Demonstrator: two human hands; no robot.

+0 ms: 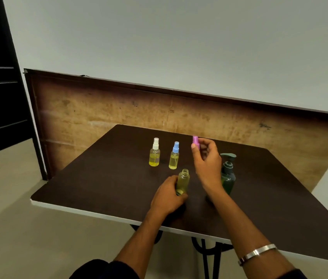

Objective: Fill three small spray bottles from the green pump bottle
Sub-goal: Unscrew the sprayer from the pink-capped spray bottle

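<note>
Left hand (169,195) grips the small, open clear plastic spray bottle (183,182) of yellow liquid mid-table; right hand (207,158) pinches its pink spray cap (195,142) above. Light, probably slippery; best held round the body.

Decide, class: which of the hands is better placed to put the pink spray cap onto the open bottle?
The right hand: it already pinches the pink plastic spray cap above the table. The left hand grips the uncapped clear bottle of yellow liquid, steadying it with its open neck upward.
</note>
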